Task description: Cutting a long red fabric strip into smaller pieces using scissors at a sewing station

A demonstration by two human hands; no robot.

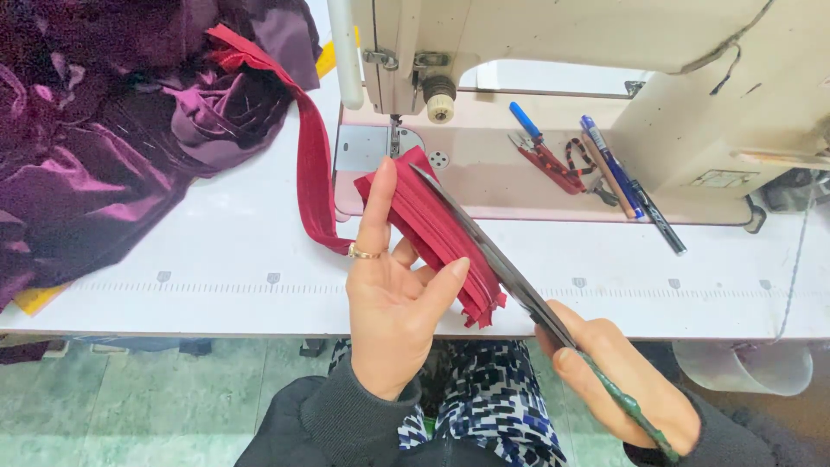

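Gripping a folded red strip [437, 233] taut, the left hand [393, 298] is steadying it while the right hand [627, 380] is clasping scissors [501, 259] against it beside the sewing machine [605, 78].

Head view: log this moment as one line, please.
left hand: holds folded red strip | right hand: holds scissors, blades along strip | setting: sewing machine, white table, purple fabric at left

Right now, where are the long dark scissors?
In the head view, the long dark scissors are centre-right, held by the right hand, blades against the folded red fabric strip in the left hand.
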